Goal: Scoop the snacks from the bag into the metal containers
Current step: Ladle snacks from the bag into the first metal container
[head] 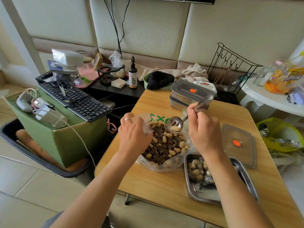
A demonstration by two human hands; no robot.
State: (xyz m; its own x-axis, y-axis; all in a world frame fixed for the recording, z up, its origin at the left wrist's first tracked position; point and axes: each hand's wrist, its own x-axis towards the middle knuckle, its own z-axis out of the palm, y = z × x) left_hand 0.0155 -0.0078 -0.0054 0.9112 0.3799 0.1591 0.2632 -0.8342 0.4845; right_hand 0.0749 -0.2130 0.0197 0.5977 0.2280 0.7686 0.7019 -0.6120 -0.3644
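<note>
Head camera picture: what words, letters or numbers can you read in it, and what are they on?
"x": green print on the clear bag; the marks beside it are crumpled and unreadable.
Brown spray bottle label: too small to read.
Orange snack packet: lettering blurred.
Orange stickers on the metal lids: too small to read.
Keyboard keys: too small to read.

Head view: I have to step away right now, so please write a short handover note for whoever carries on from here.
Left hand holds the bag open by its rim. Right hand grips the scoop, loaded with a few peanuts, over the bag.
Done: open container near right, partly filled; its lid lies beside it.
To do: tip this scoop in, keep filling. Stacked closed containers at the far edge: contents hidden.
</note>
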